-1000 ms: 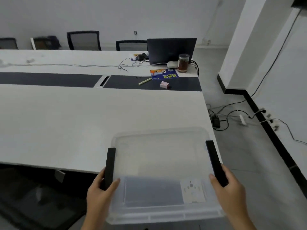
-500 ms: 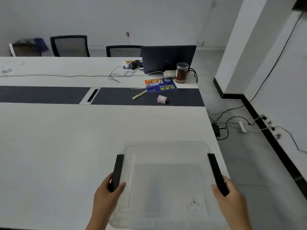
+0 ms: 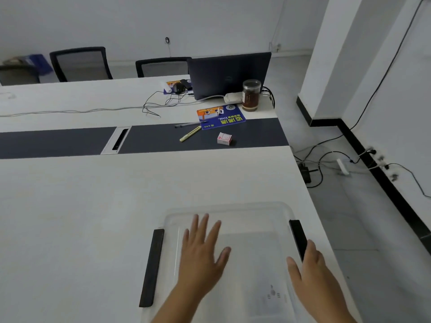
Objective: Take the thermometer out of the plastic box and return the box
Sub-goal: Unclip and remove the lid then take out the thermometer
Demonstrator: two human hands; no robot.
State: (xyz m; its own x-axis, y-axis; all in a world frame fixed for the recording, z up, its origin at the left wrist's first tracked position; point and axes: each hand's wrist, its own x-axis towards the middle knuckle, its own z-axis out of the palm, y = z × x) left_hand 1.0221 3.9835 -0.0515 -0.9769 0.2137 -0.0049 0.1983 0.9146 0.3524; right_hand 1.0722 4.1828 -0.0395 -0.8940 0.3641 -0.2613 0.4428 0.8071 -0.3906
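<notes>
The clear plastic box (image 3: 251,220) with its lid on rests on the white table (image 3: 81,217), close to the table's right edge. It has a black latch (image 3: 152,266) on its left side and another black latch (image 3: 297,236) on its right side. My left hand (image 3: 201,255) lies flat on the lid with the fingers spread. My right hand (image 3: 312,276) grips the box's right side, fingers by the latch and thumb on the lid. A pale flat item with small marks (image 3: 272,293) shows faintly through the lid; I cannot tell whether it is the thermometer.
Further back stand a dark laptop (image 3: 229,74), a jar of dark liquid (image 3: 250,95), a blue mat (image 3: 221,116), a yellow pen (image 3: 190,134) and a small carton (image 3: 224,138). Cables and a power strip (image 3: 342,165) lie on the floor to the right.
The box came forward from beyond the table's edge and now rests on the table. My left hand let go of the left latch and moved onto the lid.
</notes>
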